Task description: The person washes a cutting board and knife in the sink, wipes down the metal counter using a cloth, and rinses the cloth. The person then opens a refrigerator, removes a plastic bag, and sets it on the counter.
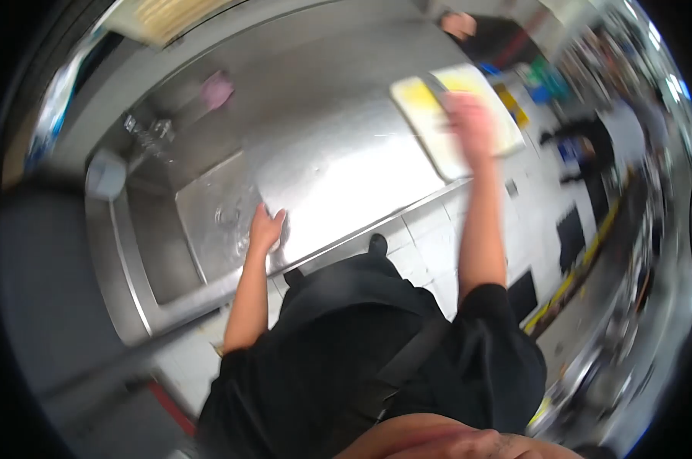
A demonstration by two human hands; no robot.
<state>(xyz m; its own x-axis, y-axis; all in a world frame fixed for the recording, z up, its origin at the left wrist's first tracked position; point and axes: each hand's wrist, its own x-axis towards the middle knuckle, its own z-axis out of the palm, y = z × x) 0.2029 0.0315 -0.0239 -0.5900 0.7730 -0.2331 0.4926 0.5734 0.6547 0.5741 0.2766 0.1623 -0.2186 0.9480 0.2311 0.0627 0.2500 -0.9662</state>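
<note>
On the right, my right hand (472, 126) is closed and blurred over a white cutting board (437, 141) with yellow patches. A dark knife (435, 83) extends from this hand toward the board's upper left. My left hand (265, 229) is at the right edge of the metal sink basin (216, 206), with its thumb and index finger apart. Its other fingers are partly hidden, and nothing shows between the thumb and index finger. The board lies at the right end of the steel counter (323, 153).
A pink item (217, 89) lies on the counter's far left. A white container (105, 174) stands by the sink's left corner. Another person's hand (458, 25) shows beyond the board. Someone in a light top (623, 134) is at the right.
</note>
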